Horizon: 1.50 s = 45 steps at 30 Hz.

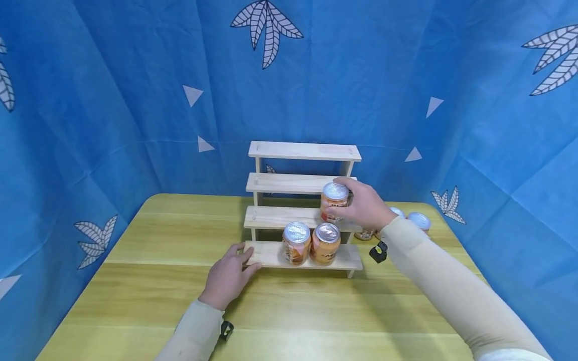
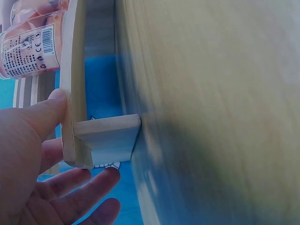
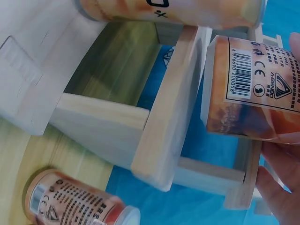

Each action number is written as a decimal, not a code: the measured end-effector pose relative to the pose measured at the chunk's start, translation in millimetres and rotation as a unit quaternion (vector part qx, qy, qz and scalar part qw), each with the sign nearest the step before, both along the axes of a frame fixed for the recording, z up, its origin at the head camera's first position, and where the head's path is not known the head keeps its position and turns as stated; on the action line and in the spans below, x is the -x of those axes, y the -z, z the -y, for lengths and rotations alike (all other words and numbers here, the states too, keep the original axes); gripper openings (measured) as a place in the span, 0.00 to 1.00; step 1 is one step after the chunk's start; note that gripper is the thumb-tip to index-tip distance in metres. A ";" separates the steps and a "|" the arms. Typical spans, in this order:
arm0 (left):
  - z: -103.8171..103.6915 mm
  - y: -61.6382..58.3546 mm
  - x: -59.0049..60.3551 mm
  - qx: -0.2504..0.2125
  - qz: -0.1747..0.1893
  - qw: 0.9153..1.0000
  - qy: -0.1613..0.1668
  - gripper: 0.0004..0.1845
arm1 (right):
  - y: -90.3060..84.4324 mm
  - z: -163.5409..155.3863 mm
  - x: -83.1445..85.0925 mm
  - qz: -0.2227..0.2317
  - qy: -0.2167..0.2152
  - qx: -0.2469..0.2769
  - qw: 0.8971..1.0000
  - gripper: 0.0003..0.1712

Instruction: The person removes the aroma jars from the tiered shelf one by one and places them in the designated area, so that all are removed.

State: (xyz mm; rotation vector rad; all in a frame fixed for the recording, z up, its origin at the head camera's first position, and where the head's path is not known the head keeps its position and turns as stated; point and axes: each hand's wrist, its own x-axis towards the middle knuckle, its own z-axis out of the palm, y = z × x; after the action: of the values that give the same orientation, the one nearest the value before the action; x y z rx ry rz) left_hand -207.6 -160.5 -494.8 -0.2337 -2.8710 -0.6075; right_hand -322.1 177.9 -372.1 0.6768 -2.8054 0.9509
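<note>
A pale wooden stepped shelf [image 1: 275,216] with several tiers stands at the back of the yellow table [image 1: 149,260]. My right hand [image 1: 367,206] grips an orange can with a silver lid [image 1: 334,199] at the right end of the second tier from the bottom. In the right wrist view the same can [image 3: 253,89] sits against my fingers [image 3: 281,187], close to the shelf's boards [image 3: 164,117]. Two matching cans [image 1: 296,243] [image 1: 326,243] stand side by side on the lowest tier. My left hand [image 1: 228,276] lies on the table with straight fingers, its thumb [image 2: 47,112] touching the left end of the lowest board [image 2: 75,93].
More orange cans [image 1: 420,220] stand on the table behind my right forearm, to the right of the shelf; one of them [image 3: 70,201] shows in the right wrist view. Blue patterned cloth [image 1: 135,100] walls the table on three sides.
</note>
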 end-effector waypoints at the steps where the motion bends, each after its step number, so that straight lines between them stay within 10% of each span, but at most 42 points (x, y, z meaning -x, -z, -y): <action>1: 0.1 -0.2 -0.1 0.000 0.000 1.000 0.000 0.32 | 0.2 -1.7 -0.2 -0.002 0.001 -0.001 1.000 0.51; 45: -1.7 -7.0 -5.6 0.005 0.015 1.000 0.010 0.31 | 0.6 -92.3 -23.0 0.010 0.082 -0.017 0.996 0.51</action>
State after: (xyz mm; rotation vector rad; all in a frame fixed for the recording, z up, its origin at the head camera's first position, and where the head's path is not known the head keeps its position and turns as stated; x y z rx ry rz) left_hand -202.0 -158.9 -487.8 -0.2575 -2.9037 -0.6067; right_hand -299.1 270.2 -372.8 0.4331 -2.8477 0.8872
